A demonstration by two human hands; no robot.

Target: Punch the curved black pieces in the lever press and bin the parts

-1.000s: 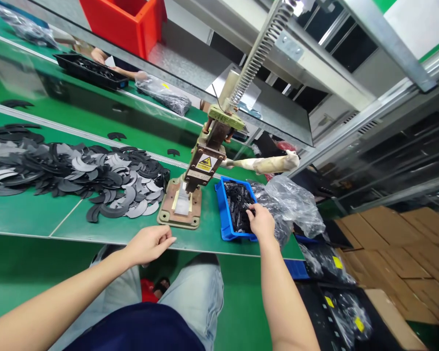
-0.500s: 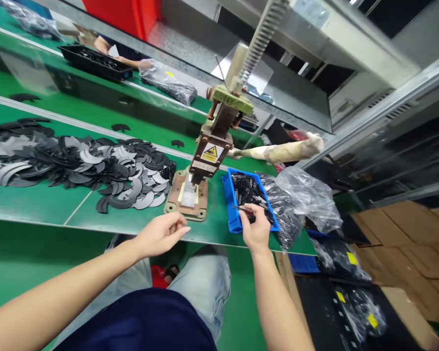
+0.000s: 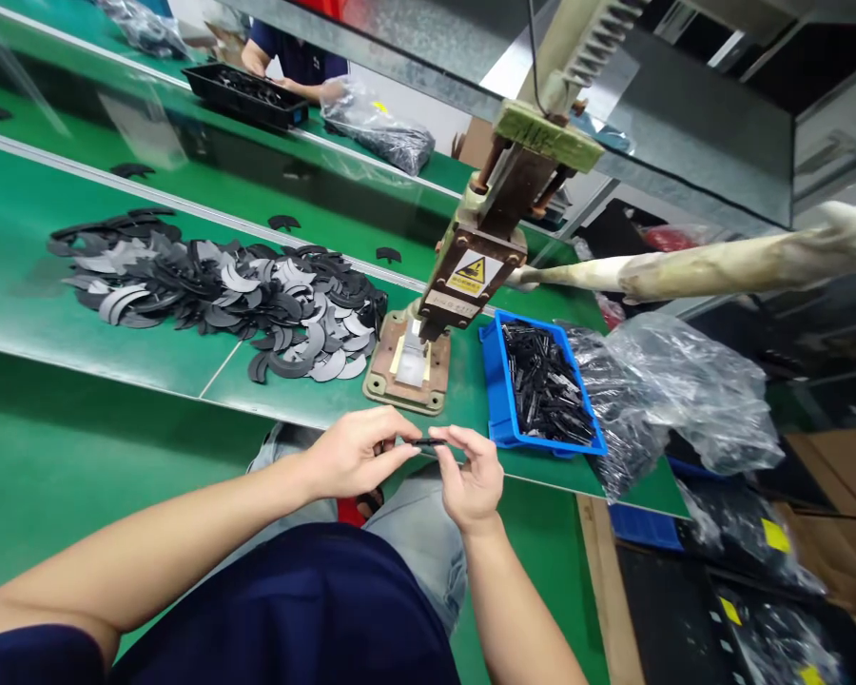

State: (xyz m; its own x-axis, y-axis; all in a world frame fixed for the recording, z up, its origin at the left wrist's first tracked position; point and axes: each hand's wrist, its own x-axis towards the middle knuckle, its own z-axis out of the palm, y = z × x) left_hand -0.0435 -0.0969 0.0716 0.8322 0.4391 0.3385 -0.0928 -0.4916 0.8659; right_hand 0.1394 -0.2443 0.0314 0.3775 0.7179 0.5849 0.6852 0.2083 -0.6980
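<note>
Between my two hands, just off the bench's front edge, is a small slim black plastic part [image 3: 428, 441]. My left hand [image 3: 363, 449] pinches its left end between thumb and fingers. The right end sits in the closed fingertips of my right hand [image 3: 471, 474]. A blue bin [image 3: 496, 400] full of similar slim black parts [image 3: 546, 385] stands to the right of my right hand. Beyond my hands is a hand press [image 3: 475, 271] with a warning label, its base plate [image 3: 406, 366] on the bench. Left of the press lies a pile of curved black and grey pieces [image 3: 257, 295].
The press's wrapped lever [image 3: 685, 271] sticks out to the right above a clear plastic bag [image 3: 685, 381]. Across the bench, a person [image 3: 292, 62] sits by a black tray [image 3: 249, 95]. Cardboard boxes [image 3: 838, 476] are at the right. A metal shelf [image 3: 428, 86] crosses overhead.
My right hand has come away from the blue bin with a black part and moved left to meet my left hand. Both now hold the part. The view has shifted.
</note>
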